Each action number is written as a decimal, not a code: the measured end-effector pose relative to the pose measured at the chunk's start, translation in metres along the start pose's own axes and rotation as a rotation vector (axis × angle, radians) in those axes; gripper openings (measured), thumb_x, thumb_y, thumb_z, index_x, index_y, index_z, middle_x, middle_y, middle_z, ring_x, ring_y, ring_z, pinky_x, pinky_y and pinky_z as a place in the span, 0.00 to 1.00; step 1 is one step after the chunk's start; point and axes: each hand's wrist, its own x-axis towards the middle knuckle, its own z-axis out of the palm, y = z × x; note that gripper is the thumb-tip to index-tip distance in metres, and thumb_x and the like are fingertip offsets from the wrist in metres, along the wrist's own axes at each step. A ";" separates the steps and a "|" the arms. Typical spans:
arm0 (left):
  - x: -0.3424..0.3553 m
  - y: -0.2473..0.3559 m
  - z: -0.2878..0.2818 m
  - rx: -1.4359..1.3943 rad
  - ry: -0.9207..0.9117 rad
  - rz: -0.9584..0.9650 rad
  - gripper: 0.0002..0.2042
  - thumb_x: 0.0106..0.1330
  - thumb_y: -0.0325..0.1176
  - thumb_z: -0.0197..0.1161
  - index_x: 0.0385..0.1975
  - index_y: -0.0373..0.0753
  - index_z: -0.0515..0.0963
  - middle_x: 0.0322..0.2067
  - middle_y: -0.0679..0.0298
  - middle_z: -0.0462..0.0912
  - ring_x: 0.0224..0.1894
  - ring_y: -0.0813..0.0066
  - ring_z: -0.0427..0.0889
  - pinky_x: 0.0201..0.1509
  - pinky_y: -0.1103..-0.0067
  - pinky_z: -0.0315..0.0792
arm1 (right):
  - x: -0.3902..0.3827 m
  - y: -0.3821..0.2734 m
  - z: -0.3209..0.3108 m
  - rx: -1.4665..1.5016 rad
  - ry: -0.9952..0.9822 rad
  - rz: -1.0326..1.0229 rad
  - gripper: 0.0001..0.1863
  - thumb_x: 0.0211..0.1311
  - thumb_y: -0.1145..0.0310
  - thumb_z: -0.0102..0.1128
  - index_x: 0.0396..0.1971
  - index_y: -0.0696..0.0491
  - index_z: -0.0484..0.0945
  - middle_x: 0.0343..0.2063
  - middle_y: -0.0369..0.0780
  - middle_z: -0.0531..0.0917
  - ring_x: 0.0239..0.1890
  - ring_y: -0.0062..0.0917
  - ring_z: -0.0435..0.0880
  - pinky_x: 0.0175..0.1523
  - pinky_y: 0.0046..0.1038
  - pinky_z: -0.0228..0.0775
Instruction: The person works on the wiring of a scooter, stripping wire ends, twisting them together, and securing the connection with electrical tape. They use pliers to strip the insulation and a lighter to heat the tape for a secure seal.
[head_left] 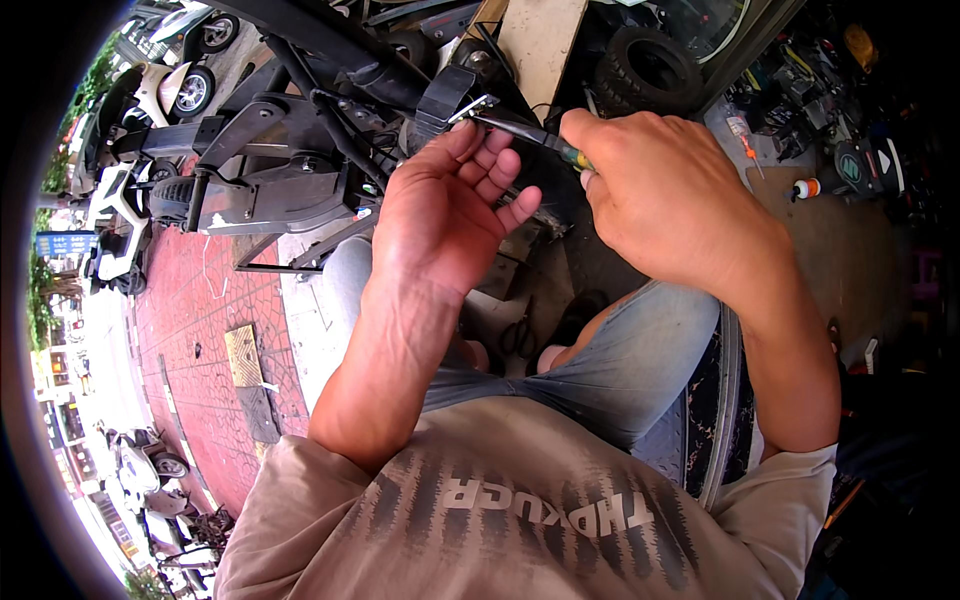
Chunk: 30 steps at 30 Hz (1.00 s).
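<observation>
My right hand [665, 190] is closed round the green and yellow handle of a screwdriver [580, 157]. Its dark shaft points left, toward a small shiny metal bracket [474, 107]. Palm up, my left hand [445, 205] has its thumb and forefinger pinched at the lower end of that bracket, while the other fingers curl loosely below the shaft. The bracket lies against a black block-shaped part [446, 97] on a dark scooter frame [375, 70]. Where the screwdriver's tip meets the metal cannot be made out clearly.
A black scooter arm [265, 195] and wheel [173, 198] reach out on the left, above red paving [200, 300]. Stacked tyres [650, 70] stand at the back right beside a wooden board [540, 50]. Scissors [518, 338] lie between my feet. An orange-and-white bottle [806, 188] lies at right.
</observation>
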 end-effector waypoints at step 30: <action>-0.001 -0.009 0.014 -0.056 0.170 -0.006 0.07 0.78 0.39 0.69 0.45 0.44 0.85 0.41 0.69 0.88 0.46 0.70 0.87 0.57 0.60 0.78 | -0.020 0.004 0.052 0.288 0.147 0.131 0.11 0.72 0.73 0.64 0.51 0.60 0.80 0.42 0.53 0.90 0.47 0.55 0.90 0.53 0.56 0.80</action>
